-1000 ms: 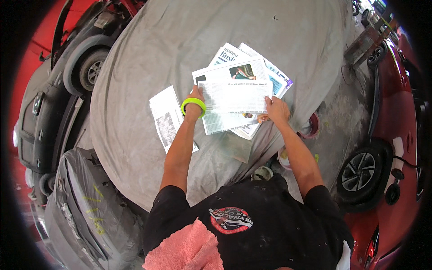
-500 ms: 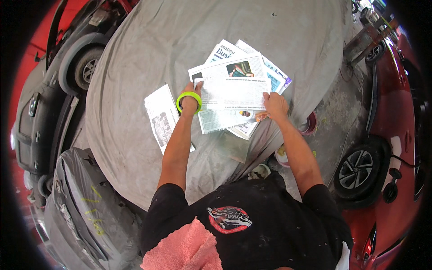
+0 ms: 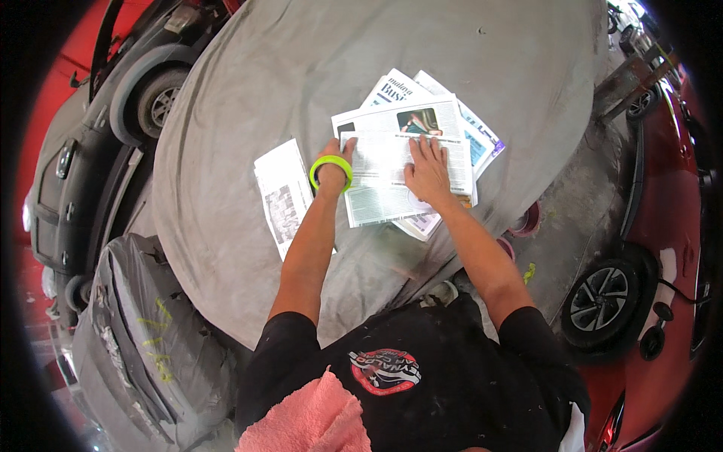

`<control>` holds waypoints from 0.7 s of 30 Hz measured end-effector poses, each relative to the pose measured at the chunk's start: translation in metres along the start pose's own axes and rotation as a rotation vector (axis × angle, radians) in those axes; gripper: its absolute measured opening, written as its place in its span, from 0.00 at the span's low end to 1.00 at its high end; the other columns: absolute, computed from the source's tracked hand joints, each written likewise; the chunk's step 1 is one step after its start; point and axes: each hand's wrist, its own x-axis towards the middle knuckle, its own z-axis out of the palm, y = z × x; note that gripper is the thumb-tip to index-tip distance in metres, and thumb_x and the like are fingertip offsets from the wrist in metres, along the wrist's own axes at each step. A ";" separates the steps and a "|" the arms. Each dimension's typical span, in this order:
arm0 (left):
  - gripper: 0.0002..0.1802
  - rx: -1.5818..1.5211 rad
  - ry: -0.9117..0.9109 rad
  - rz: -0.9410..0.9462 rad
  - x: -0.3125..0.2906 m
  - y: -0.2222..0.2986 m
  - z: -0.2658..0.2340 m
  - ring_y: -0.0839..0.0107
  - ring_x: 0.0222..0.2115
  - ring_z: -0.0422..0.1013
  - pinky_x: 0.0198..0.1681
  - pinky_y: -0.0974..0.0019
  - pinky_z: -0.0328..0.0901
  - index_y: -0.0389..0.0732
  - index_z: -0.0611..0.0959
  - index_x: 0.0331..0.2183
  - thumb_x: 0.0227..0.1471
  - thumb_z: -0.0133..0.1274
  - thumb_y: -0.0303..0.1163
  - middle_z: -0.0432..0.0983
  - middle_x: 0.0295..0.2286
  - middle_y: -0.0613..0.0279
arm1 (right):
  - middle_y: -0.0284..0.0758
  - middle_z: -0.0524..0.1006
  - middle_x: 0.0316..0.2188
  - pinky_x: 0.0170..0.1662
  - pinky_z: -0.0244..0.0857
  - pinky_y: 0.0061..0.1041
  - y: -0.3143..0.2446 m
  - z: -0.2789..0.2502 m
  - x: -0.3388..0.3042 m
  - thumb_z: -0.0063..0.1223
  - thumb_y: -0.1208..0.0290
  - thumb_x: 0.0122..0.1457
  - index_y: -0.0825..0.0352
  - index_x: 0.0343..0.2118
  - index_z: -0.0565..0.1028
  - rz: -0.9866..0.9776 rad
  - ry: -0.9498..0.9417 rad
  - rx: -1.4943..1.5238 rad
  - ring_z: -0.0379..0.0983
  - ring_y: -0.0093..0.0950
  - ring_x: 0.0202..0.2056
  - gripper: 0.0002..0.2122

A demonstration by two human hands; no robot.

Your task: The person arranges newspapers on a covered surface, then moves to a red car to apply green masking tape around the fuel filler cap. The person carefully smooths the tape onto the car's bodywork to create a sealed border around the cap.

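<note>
A folded newspaper sheet (image 3: 382, 160) lies on a loose stack of newspapers, over a grey cloth cover. My left hand (image 3: 334, 160) pinches its left edge, the thumb on top of the paper. Around that wrist sits a lime-green ring (image 3: 348, 179) that looks like a roll of tape. My right hand (image 3: 428, 172) rests flat on the sheet with its fingers stretched out toward the far edge. Under it, other newspapers (image 3: 399, 89) fan out at the far side and right. A separate folded newspaper (image 3: 280, 197) lies to the left, partly behind my left forearm.
The grey cover (image 3: 248, 83) drapes over a large rounded form. A dark vehicle (image 3: 68, 181) stands at the left, above a covered shape (image 3: 162, 339). On the right are a red car (image 3: 663, 196) and a reddish bucket (image 3: 529, 218) on the floor. A pink towel (image 3: 312, 414) hangs on my chest.
My right hand has let go of the sheet's right edge and moved left onto its face, fingers now flat. The upper sheet's near edge lies lower over the stack. My left hand keeps its edge.
</note>
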 end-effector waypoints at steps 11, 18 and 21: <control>0.36 0.488 0.444 0.329 -0.019 0.010 0.031 0.43 0.62 0.61 0.64 0.37 0.52 0.37 0.74 0.58 0.59 0.53 0.55 0.67 0.59 0.39 | 0.49 0.54 0.70 0.67 0.30 0.68 -0.007 0.006 -0.014 0.41 0.45 0.67 0.59 0.69 0.62 -0.027 0.129 -0.115 0.42 0.56 0.71 0.32; 0.37 0.182 0.139 0.715 -0.073 0.037 0.066 0.40 0.68 0.48 0.68 0.34 0.39 0.39 0.65 0.65 0.63 0.46 0.52 0.54 0.66 0.40 | 0.46 0.58 0.69 0.66 0.33 0.69 0.004 0.025 -0.011 0.44 0.46 0.65 0.55 0.66 0.66 -0.039 0.230 -0.186 0.46 0.56 0.69 0.29; 0.40 0.307 -0.023 0.899 -0.051 -0.007 0.047 0.41 0.69 0.46 0.68 0.34 0.39 0.42 0.63 0.67 0.63 0.44 0.57 0.51 0.67 0.42 | 0.46 0.56 0.70 0.66 0.33 0.69 0.002 0.012 -0.007 0.44 0.40 0.64 0.56 0.67 0.65 -0.051 0.171 -0.150 0.45 0.56 0.70 0.34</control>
